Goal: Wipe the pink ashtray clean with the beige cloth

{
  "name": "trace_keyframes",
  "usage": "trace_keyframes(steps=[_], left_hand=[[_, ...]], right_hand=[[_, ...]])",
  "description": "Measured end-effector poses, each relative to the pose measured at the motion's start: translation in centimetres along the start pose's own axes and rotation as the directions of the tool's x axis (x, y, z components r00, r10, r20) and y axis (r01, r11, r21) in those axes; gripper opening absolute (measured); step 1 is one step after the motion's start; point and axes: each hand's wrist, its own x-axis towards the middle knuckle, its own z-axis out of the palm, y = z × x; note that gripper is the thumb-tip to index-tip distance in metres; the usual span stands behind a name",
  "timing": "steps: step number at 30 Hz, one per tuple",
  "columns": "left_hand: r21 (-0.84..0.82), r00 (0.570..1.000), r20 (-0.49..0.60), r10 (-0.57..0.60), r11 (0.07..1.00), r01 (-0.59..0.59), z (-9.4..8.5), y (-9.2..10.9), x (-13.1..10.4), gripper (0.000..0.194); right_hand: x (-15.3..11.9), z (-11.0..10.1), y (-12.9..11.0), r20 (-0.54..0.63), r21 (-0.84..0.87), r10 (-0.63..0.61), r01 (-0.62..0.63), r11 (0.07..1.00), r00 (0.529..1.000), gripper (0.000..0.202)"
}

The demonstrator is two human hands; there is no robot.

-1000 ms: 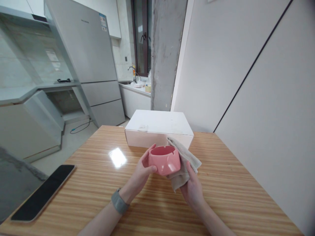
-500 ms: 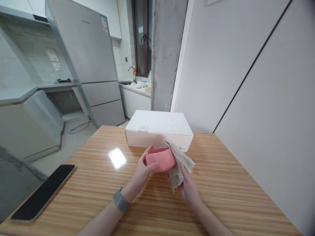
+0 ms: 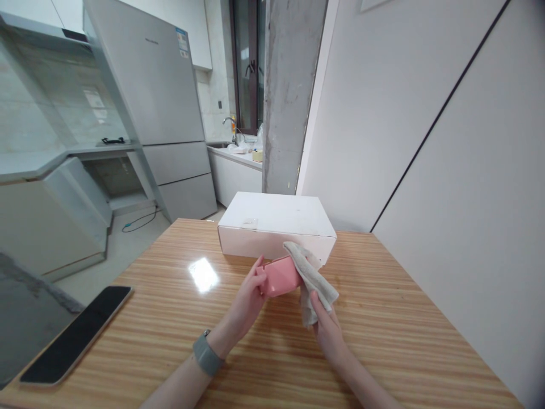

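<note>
A small pink container (image 3: 281, 277) is raised above the wooden table in front of the white box, its exact kind unclear. My left hand (image 3: 251, 292) grips its left end, thumb on the near side. Bunched in my right hand (image 3: 327, 329) is a light grey cloth (image 3: 315, 284), the thumb pressing on top of it. The cloth covers the container's right end and hides that part. My right fingers are mostly hidden beneath the fabric.
A white cardboard box (image 3: 276, 221) stands at the table's far edge, just behind my hands. At the left edge of the wooden table (image 3: 170, 341) lies a flat black slab (image 3: 79, 335) with a pale rim. A pale wall (image 3: 426, 142) rises on the right.
The pink container has turned so its opening shows less, and my left thumb has shifted toward its left end. The cloth now overlaps its right end more.
</note>
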Motion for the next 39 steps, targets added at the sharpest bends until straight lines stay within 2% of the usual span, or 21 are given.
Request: trace_keyframes(steps=[7,12,14,16,20,22,26,30,33,39], left_hand=[[0.175,0.996,0.084,0.034,0.983,-0.048,-0.2,0.5,-0.6,0.094],[0.248,0.996,0.083,-0.044,0.968,0.022,-0.1,0.5,-0.7,0.108],[0.246,0.994,0.075,-0.077,0.968,0.057,-0.2,0.4,-0.7,0.103],[0.215,0.99,0.086,-0.111,0.972,0.091,-0.3,0.2,-0.5,0.091],[0.124,0.967,0.193,-0.166,0.982,0.144,-0.5,-0.1,-0.4,0.06],[0.1,0.953,0.23,-0.196,0.979,0.178,-0.5,-0.1,-0.6,0.054],[0.106,0.944,0.242,-0.223,0.973,0.203,0.0,-0.3,-1.1,0.059],[0.131,0.939,0.27,-0.215,0.974,0.185,0.0,-0.4,-1.4,0.066],[0.153,0.945,0.25,-0.212,0.972,0.177,0.0,-0.4,-1.5,0.069],[0.196,0.936,0.28,-0.215,0.967,0.163,0.5,0.3,-1.6,0.062]], right_hand=[[0.8,-0.6,0.1,0.005,0.017,0.002,-0.002,1.0,1.0,0.037],[0.6,-0.5,-0.2,0.017,0.019,0.008,-0.009,1.0,1.0,0.035],[0.7,-0.5,-0.4,0.03,0.028,0.009,-0.01,1.0,1.0,0.033],[0.9,-0.4,-0.6,0.016,0.059,0.019,-0.02,0.998,1.0,0.035],[1.2,-0.1,-1.6,-0.07,0.177,0.091,-0.078,0.981,0.993,0.041],[1.4,0.1,-1.9,-0.085,0.215,0.092,-0.072,0.974,0.992,0.04],[1.6,0.7,-2.0,-0.05,0.161,0.087,-0.078,0.984,0.995,0.038],[1.1,1.5,-2.0,0.086,0.101,0.102,-0.111,0.989,0.991,0.033],[0.7,1.7,-1.9,0.146,0.077,0.08,-0.092,0.993,0.986,0.034],[0.8,0.6,-0.9,0.156,0.043,0.002,-0.008,0.999,0.988,0.042]])
